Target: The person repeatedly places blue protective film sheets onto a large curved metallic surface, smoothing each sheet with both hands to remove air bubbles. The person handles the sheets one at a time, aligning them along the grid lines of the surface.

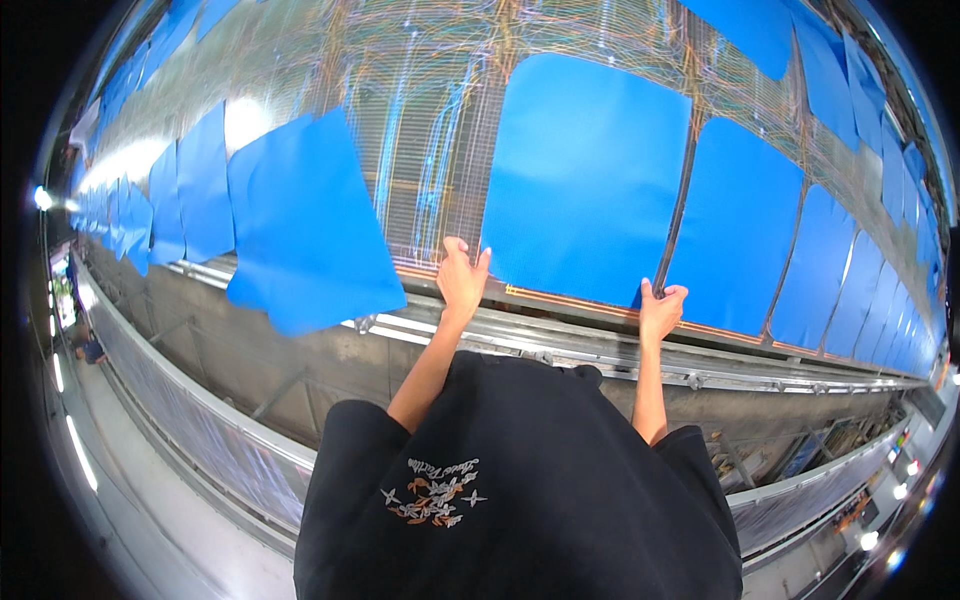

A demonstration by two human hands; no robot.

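A rectangular blue sheet with rounded corners lies flat on a long slatted bed covered with coloured marks. My left hand is beside its lower left corner, thumb and fingers apart, the thumb at the sheet's edge. My right hand is at its lower right corner, thumb and bent fingers apart, close to the dark gap before the neighbouring blue sheet. To the left, an irregular blue piece with a wavy edge hangs over the front rail.
More blue pieces run along the bed on both sides and across its far side. A metal rail edges the bed in front of me. A long railing runs below at the left. A person is at the far left.
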